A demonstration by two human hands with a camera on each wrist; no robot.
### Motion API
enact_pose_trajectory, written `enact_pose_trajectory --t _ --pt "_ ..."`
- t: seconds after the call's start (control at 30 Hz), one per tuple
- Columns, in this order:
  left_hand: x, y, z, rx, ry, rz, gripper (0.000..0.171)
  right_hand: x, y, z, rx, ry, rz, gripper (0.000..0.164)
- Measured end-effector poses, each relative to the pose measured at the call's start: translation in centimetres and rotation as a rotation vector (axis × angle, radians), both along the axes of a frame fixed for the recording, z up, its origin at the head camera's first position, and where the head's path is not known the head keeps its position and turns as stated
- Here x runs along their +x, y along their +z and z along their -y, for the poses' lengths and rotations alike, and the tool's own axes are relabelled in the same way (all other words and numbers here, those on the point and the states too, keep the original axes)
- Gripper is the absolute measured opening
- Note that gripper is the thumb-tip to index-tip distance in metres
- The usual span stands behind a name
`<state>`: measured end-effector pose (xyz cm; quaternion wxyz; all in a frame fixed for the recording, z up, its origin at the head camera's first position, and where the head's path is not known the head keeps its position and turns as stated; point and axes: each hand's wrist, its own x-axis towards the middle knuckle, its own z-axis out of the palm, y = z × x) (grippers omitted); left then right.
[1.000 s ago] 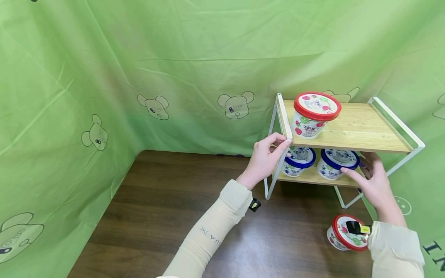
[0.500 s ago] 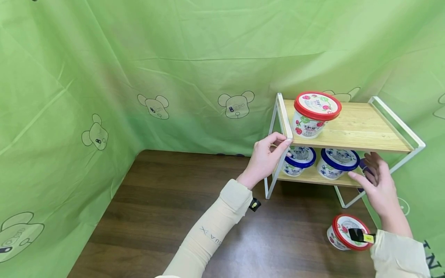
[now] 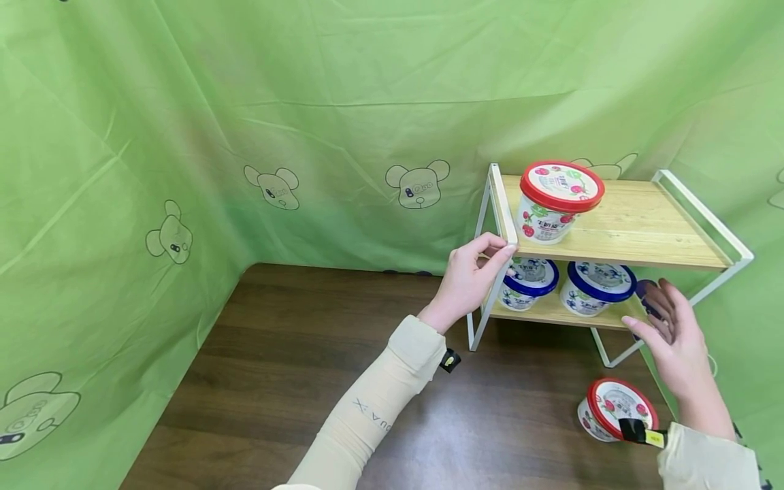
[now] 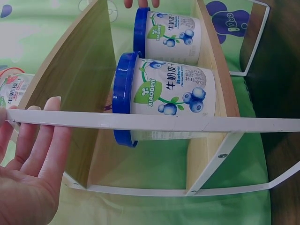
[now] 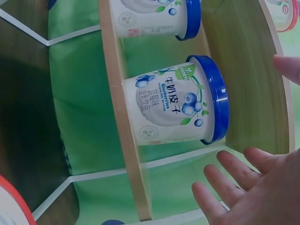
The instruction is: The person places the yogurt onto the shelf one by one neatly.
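Note:
A two-tier shelf (image 3: 655,221) has wooden boards and a white metal frame. My left hand (image 3: 468,279) pinches the frame at its front left corner; in the left wrist view its fingers (image 4: 51,145) lie behind the white bar. On the lower board stand two upright blueberry milk tubs with blue lids, a left tub (image 3: 520,299) and a right tub (image 3: 583,303). My right hand (image 3: 676,347) is just right of the right tub, fingers spread and holding nothing. The right wrist view shows a gap between its fingertips and that tub (image 5: 173,105).
A red-lidded tub (image 3: 551,221) with strawberry pictures stands at the left of the top board. Another red-lidded tub (image 3: 612,398) is on the brown wood-grain surface (image 3: 343,320), partly behind the right wrist strap. Green printed cloth (image 3: 343,136) hangs behind and at the sides.
My right hand has let go of the right blueberry tub and drawn back to the right and toward me. The left hand keeps its place on the frame.

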<state>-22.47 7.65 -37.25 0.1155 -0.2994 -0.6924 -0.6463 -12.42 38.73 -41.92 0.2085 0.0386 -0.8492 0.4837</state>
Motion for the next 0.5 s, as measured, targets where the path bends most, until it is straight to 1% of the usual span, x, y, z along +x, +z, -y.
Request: enact_pose_trajectory --t 0.13,0.33,0.5 --pt "0.0 0.0 0.0 0.001 -0.003 0.003 0.016 0.6 -0.2 0.1 0.003 -0.029 -0.01 0.077" --pt "0.0 0.0 0.0 -0.008 -0.002 -0.003 0.015 1.7 -0.5 0.2 0.025 -0.082 0.008 0.079" --pt "-0.1 -0.1 0.0 -0.004 -0.001 -0.011 0.015 2.5 -1.0 0.3 0.01 -0.128 0.003 0.079"
